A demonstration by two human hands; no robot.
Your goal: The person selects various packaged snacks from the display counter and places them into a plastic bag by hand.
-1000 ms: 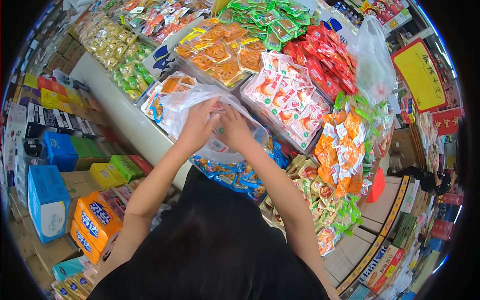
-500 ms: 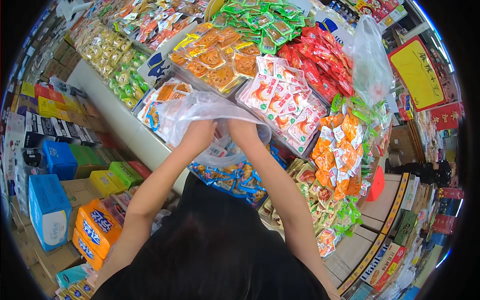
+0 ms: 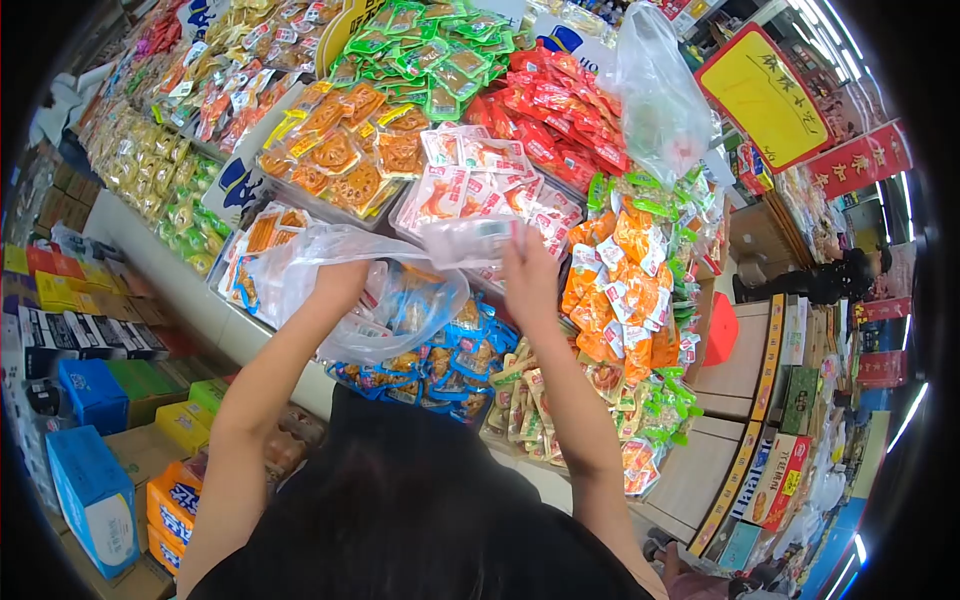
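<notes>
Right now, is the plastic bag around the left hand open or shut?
Open: the plastic bag has a gaping mouth, with the left hand inside.

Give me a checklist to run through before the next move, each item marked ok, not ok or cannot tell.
1. Right hand gripping the packet: ok, held at one end.
2. Packet's label readable: not ok, blurred.
3. Left hand at the plastic bag: ok.
4. Left hand's grip: cannot tell, fingers hidden.
5. Packet clear of the plastic bag: cannot tell, very close in view.
6. Hanging bag clear of both hands: ok.

Room inside plastic bag [image 3: 304, 268], left hand [image 3: 345, 283] an obstacle alongside.
</notes>
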